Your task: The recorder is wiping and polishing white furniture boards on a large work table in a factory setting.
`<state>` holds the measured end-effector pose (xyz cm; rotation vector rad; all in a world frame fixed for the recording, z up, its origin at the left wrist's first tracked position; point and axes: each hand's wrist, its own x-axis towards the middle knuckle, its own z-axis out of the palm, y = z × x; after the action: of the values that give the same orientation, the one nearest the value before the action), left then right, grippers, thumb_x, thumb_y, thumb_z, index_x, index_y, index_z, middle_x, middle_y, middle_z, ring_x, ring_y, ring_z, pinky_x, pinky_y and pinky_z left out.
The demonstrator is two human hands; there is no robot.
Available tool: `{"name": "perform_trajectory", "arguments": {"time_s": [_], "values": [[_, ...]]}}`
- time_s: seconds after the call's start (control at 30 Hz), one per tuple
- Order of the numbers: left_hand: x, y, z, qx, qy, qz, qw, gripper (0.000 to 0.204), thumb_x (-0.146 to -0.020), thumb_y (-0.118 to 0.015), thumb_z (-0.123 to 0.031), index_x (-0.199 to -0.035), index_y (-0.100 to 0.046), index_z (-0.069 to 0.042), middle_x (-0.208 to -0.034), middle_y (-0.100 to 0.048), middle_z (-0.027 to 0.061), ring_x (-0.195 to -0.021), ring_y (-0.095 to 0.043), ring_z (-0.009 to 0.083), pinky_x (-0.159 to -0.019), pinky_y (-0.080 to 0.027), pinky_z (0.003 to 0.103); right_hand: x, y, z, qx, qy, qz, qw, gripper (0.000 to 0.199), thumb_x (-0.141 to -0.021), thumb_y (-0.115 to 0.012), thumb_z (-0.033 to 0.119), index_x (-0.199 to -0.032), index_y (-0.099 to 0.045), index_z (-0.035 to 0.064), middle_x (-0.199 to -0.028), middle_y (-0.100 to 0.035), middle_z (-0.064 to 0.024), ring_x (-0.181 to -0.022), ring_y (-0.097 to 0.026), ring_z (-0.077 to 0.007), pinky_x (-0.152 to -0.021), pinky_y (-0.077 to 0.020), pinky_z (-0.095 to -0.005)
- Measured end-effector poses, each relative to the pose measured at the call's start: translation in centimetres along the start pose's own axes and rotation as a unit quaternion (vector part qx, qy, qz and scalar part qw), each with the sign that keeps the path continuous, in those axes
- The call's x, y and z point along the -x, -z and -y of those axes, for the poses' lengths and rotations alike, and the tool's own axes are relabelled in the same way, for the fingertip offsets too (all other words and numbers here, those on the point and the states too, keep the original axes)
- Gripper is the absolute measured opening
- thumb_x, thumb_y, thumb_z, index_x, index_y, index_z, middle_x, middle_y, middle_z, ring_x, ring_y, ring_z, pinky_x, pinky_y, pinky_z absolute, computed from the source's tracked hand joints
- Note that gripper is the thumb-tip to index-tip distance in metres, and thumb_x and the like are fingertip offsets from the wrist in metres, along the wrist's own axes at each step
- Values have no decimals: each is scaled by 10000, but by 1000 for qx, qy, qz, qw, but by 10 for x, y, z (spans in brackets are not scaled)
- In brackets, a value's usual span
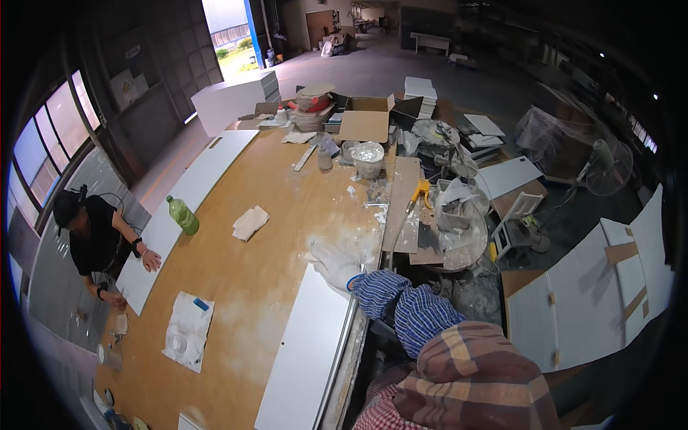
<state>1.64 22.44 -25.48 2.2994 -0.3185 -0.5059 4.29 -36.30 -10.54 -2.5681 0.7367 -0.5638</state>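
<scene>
My right hand (337,268), in a white glove below a blue striped sleeve, lies over the far end of a white panel (301,344). Its fingers look stretched out flat toward the left; anything under the palm is hidden. The panel rests along the right edge of a brown tabletop (244,287), with a small dark hole near its left side. Pale dust is spread on the wood around the glove. Part of my plaid clothing (473,373) fills the lower right. My left hand does not show.
Across the table a co-worker (97,236) has both hands at another long white panel (193,186). A green bottle (183,216), a folded cloth (251,223) and a white sheet (188,331) lie between us. A yellow-handled air gun (421,192) and a bucket (368,159) are farther off.
</scene>
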Motion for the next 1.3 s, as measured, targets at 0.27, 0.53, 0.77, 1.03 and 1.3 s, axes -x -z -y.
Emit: {"name": "perform_trajectory", "arguments": {"time_s": [0.27,0.53,0.77,1.03,1.3], "values": [[7,14,-122,192,59,-100,975,860,-944,-703,-323,-1584,-261,44,-1469,-517,255,-1310,-540,340,-1141,-402,393,61,-45,119,9,254,-16,967,279,-901,-641,230,-1168,-627,151,-1118,-608,-78,-1092,-556,-329,-914,-444,-485],[-5,3,-89,45,114,9,992,1038,-899,-752,-424,-1659,-132,-85,-1590,-406,250,-1397,-486,372,-1135,-420,400,183,-84,282,-187,488,186,832,290,-827,-666,191,-1099,-609,107,-987,-566,-79,-993,-557,-303,-880,-454,-435],[-3,8,-120,139,80,-2,987,1153,-816,-842,-424,-1669,-131,-116,-1629,-388,184,-1428,-452,384,-1160,-398,409,175,-39,223,-139,516,204,820,263,-857,-644,202,-1113,-632,143,-995,-584,-65,-965,-565,-286,-839,-485,-408],[12,28,-123,148,-17,-76,986,1113,-827,-826,-360,-1654,-151,-47,-1584,-416,249,-1420,-472,364,-1162,-394,394,65,1,36,69,165,-31,983,301,-939,-567,293,-1211,-655,199,-1173,-615,-96,-1047,-542,-351,-886,-442,-545],[23,19,-125,139,4,-127,982,1024,-896,-752,-307,-1659,-122,-42,-1575,-424,256,-1408,-483,354,-1154,-395,389,95,2,107,-17,371,147,917,343,-881,-663,254,-1223,-652,228,-1172,-620,-55,-1101,-579,-301,-945,-495,-454]]}}
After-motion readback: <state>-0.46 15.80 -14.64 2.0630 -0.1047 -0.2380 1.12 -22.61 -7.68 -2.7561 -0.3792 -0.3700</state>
